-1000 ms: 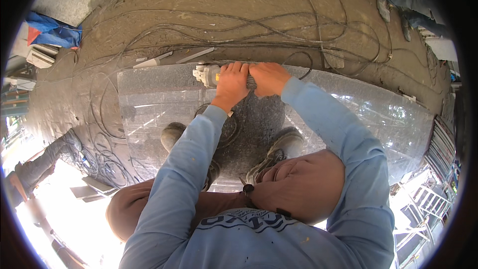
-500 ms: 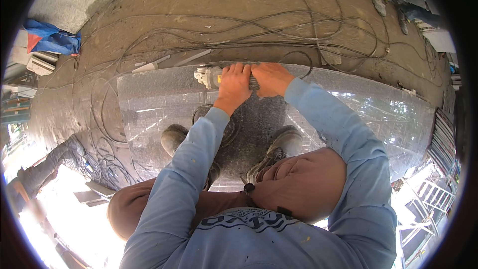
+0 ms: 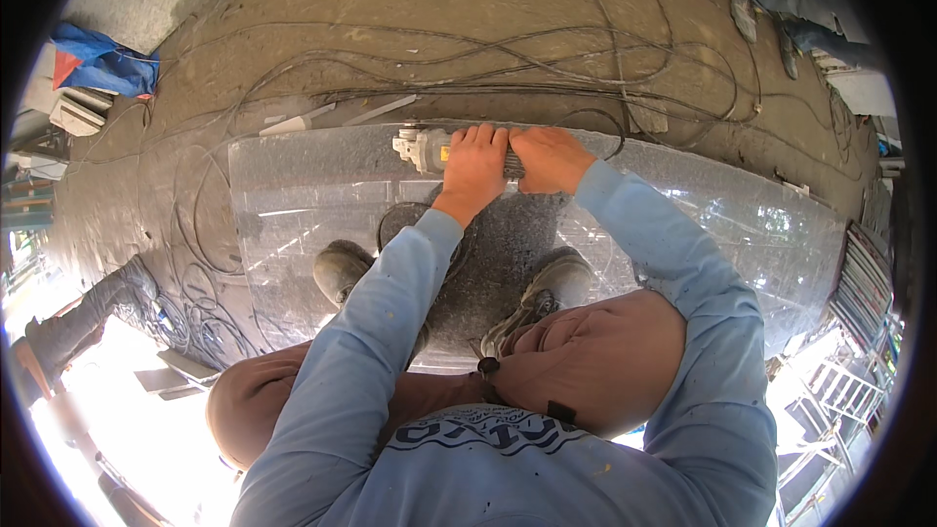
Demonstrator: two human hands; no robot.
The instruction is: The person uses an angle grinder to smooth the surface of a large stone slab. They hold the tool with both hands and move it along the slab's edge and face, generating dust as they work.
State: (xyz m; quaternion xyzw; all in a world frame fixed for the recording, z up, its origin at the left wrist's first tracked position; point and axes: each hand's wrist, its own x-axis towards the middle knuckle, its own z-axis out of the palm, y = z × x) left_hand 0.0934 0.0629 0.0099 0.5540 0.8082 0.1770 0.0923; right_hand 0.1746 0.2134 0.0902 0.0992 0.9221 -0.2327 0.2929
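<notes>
An angle grinder (image 3: 422, 150) with a pale grey metal head lies sideways at the far edge of a dark, polished stone slab (image 3: 322, 210). My left hand (image 3: 475, 168) is wrapped over the grinder's body just behind its head. Right beside it, my right hand (image 3: 549, 158) grips the rear of the same grinder. The head points left, with its disc side toward the slab's far edge; the disc itself is hard to make out. Both forearms, in light blue sleeves, reach forward over my bent knees. My shoes rest on the slab.
Long black cables (image 3: 508, 47) loop over the dusty brown floor beyond the slab. Pale offcut strips (image 3: 298, 121) lie by its far left edge. A blue and red sheet (image 3: 105, 60) sits at the far left. Part of another person (image 3: 830, 39) shows at the far right.
Both hands and the grinder have slid a little to the right along the slab's far edge. The grip stays the same.
</notes>
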